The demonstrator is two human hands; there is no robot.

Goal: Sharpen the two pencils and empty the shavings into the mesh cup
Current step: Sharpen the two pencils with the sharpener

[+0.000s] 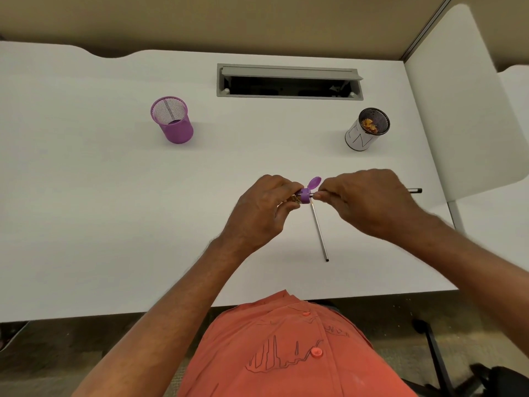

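Gripping sharpener (305, 194), left hand (264, 204) clamped; right hand (369, 200) pinching pencil (414, 190). Risk: open lid (314, 183) spilling shavings if tilted.

two pencils (320, 232) (415, 190), two mesh cups (172, 120) (367, 129), one sharpener (305, 194)

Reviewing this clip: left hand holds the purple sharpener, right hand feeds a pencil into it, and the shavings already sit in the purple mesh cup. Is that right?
Not quite. The head view shows the shavings in the black mesh cup with the white wrap; the purple mesh cup looks empty. The left hand does hold the sharpener, and the right hand feeds the pencil.
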